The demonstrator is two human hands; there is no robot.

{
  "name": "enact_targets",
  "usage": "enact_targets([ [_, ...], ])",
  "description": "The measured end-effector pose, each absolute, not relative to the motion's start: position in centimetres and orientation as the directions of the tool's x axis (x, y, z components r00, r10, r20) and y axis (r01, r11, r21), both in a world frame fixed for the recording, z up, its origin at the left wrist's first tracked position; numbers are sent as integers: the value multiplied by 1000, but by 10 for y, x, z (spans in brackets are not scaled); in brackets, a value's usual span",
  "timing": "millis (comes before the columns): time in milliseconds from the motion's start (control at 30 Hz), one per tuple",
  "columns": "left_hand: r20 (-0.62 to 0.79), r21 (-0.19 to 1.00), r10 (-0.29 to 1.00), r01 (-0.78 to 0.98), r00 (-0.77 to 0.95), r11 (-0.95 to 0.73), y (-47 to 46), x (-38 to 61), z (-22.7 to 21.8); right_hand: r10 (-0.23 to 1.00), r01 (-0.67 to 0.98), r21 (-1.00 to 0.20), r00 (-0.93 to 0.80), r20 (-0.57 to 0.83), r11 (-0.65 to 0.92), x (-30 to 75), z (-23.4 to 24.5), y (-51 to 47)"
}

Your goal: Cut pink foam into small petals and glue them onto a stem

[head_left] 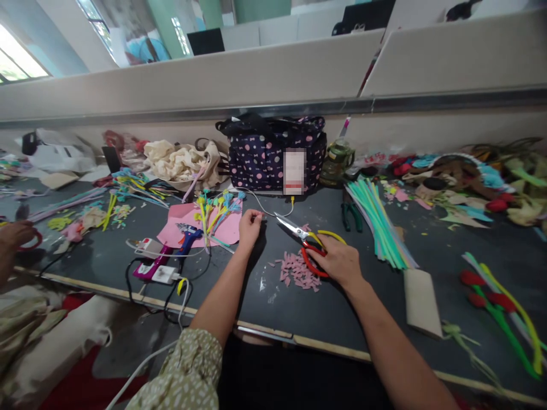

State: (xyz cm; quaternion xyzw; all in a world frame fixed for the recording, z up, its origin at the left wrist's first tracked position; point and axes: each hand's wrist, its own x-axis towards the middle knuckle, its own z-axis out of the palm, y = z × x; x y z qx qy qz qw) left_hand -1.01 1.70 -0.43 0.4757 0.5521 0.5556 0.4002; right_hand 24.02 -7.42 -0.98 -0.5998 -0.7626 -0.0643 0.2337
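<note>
My right hand [342, 262] grips scissors [293, 226] with one red and one yellow handle loop. Their blades point up and left, towards my left hand [250, 230]. That hand is closed in a pinch just past the blade tips; anything between its fingertips is too small to make out. Below the scissors, small pink cut pieces [294, 272] lie in a loose heap on the dark table [273, 324]. Beside my left wrist lies a pink sheet [175, 219] bearing yellow and blue flower-like stems [213, 210].
A blue glue gun [188, 238] and a power strip [149, 269] with cables lie at left. A dotted bag [256, 154] stands behind, a phone leaning on it. Pliers [351, 216], green fuzzy stems [380, 228] and red flowers [498, 299] are at right. A co-worker's hand [15, 236] shows far left.
</note>
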Motion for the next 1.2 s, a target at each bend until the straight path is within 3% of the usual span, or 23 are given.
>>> enact_targets([
  [200, -101, 947, 984, -318, -145, 50, 18, -10, -6, 869, 926, -229, -167, 466, 301, 240, -10, -74],
  [367, -185, 845, 983, -509, 6, 162, 17, -8, -7, 860, 911, -253, -173, 480, 325, 239, -13, -75],
  [700, -243, 769, 968, -595, 69, 235, 14, -5, -2, 872, 895, -282, -194, 450, 345, 236, -8, -77],
  [1200, -218, 714, 970, -659, 111, 236, 13, -3, -6, 844, 880, -271, -224, 488, 390, 236, -12, -76],
])
